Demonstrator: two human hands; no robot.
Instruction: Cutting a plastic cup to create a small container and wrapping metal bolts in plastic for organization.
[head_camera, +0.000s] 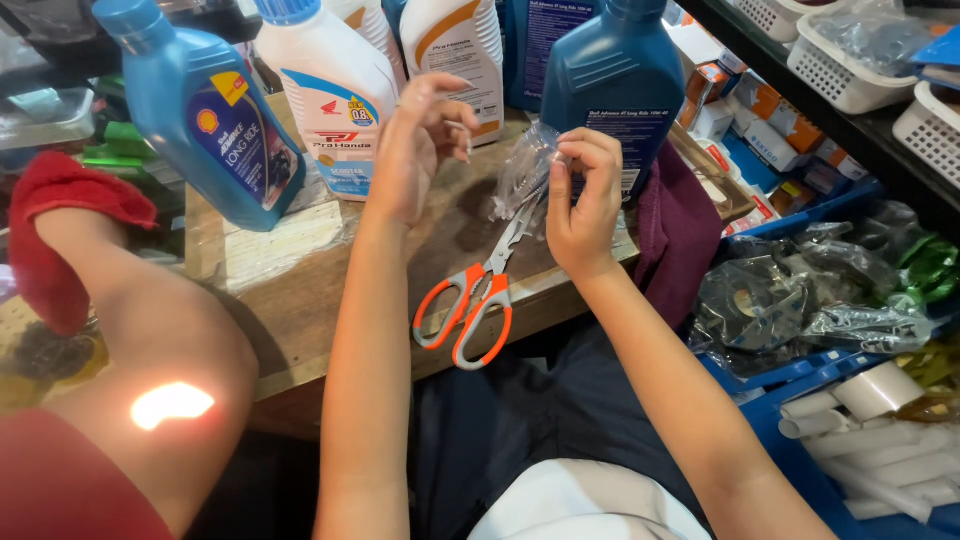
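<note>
Over the wooden bench (300, 300), from the head camera: right hand (583, 205) pinches a clear plastic packet (525, 170) up for a close look, left hand (420, 145) spread wide and empty beside it; orange-handled scissors (475, 300) lie just below, within reach.

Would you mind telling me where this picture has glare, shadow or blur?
Head view: a bright sunlit patch burns out on the bare knee; the left hand is slightly motion-blurred; the right hand pinches a glinting clear plastic bag; the scissors lie sharp on the wooden table, with soft hand shadows.
</note>
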